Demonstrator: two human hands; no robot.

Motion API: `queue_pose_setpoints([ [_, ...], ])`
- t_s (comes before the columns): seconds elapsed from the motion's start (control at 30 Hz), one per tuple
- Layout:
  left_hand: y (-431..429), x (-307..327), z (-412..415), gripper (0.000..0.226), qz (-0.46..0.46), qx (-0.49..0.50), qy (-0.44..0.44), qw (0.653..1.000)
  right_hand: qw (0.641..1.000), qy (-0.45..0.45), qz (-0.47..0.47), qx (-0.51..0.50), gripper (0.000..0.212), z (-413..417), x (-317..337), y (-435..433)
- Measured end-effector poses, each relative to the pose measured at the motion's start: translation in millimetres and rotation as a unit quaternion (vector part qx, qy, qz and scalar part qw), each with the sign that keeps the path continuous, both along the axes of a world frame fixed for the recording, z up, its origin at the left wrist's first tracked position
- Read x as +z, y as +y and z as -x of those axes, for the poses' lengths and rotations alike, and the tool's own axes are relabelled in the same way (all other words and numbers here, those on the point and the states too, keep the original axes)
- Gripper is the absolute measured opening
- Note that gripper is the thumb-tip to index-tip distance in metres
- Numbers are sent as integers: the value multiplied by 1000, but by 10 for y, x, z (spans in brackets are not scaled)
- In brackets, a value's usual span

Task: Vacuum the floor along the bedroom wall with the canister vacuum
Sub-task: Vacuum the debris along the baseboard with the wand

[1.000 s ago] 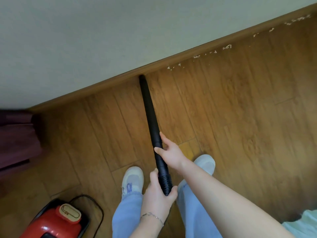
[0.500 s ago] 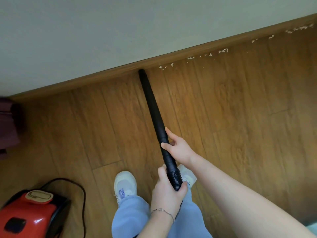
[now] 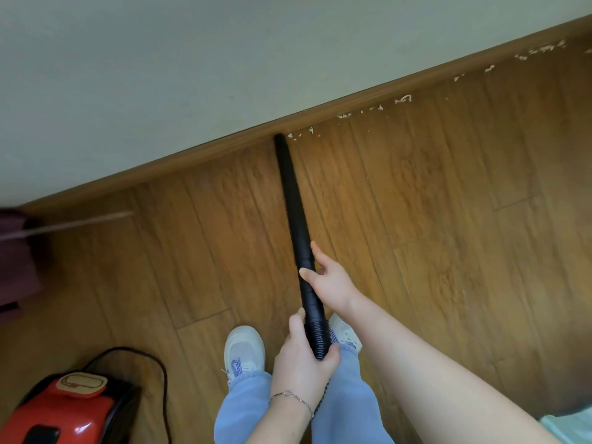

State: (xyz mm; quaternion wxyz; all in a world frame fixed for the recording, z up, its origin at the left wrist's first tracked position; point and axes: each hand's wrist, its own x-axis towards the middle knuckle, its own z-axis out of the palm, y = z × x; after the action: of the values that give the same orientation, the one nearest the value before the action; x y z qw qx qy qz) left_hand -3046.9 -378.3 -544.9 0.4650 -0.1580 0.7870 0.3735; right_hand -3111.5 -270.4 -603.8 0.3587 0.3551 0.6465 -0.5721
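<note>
Head view, looking down: left hand wrapped round the ribbed hose cuff at the lower end of the black vacuum wand, fingers curled tight about it, thin bracelet at the wrist. Right hand higher up the wand, forearm stretched in from the lower right, thumb laid across the top of the tube, fingers loosely bent along its far side. Wand slanting away from the body, tip against the brown baseboard.

Wood-plank floor below the baseboard, pale plain wall above. Pale shavings strewn on the floor along the baseboard, all to the right of the wand tip, nearest bits just beside it. Red canister vacuum well to the left of the wand, black cord looping beside it. Dark purple fabric at the left edge.

Two hands, one wand, one canister, two white shoes, two light blue trouser legs.
</note>
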Motion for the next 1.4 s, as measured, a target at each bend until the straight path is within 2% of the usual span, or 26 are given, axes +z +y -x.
queue_pose_setpoints([
  [0.1,78,-53,132,62,-13,-47,13,999,998,-6,-14,-54,66,63,-11,171],
  [0.57,106,-104,98,65,-19,-97,36,994,994,-23,-13,-108,65,-71,-70,217],
  [1.0,-9,127,-259,67,-21,-235,-6,972,964,-82,-21,-252,67,-787,152,105],
  [1.13,-78,209,-339,67,-21,-245,-16,969,956,-91,-14,-277,68,-922,169,28],
  [1.27,-80,214,-224,64,-14,-235,3,972,962,-63,-17,-264,67,-800,166,43],
  [1.4,-31,172,-21,59,-11,-181,10,983,980,-23,-13,-195,65,-453,118,78],
])
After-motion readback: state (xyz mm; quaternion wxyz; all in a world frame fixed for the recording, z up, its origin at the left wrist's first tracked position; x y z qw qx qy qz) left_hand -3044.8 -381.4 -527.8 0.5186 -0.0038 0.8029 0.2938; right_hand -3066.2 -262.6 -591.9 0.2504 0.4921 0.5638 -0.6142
